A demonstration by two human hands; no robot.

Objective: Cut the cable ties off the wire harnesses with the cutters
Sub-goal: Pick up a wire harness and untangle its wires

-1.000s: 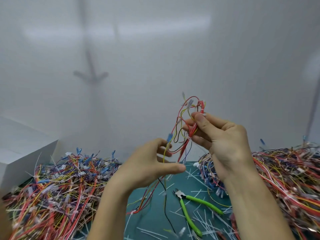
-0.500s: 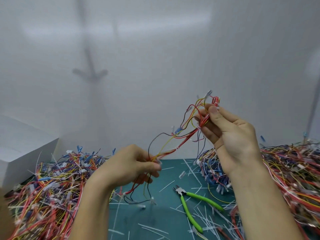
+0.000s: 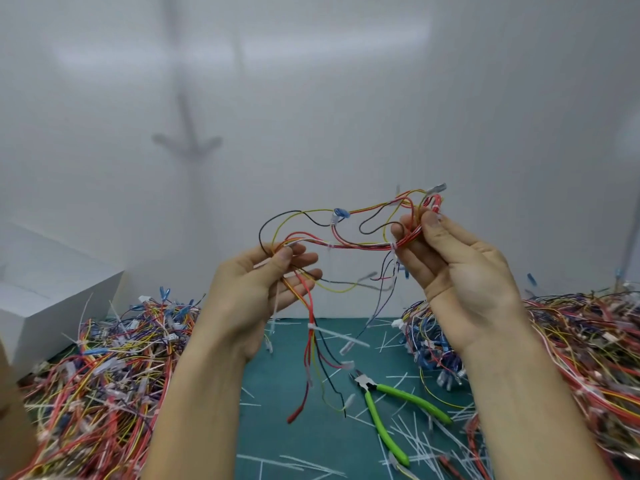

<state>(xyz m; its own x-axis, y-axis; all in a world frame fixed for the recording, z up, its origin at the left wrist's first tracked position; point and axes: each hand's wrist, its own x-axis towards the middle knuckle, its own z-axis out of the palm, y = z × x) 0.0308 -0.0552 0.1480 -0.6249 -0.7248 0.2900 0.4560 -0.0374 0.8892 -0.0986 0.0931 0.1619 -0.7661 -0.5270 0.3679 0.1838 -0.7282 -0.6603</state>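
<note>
Pinching the harness [image 3: 360,244] above the cutters [image 3: 365,382] with left hand [image 3: 256,292] and right hand [image 3: 464,271], so loose tails could snag them.

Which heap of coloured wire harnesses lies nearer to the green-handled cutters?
The right heap of wire harnesses; the green-handled cutters lie beside it, well apart from the left heap.
</note>
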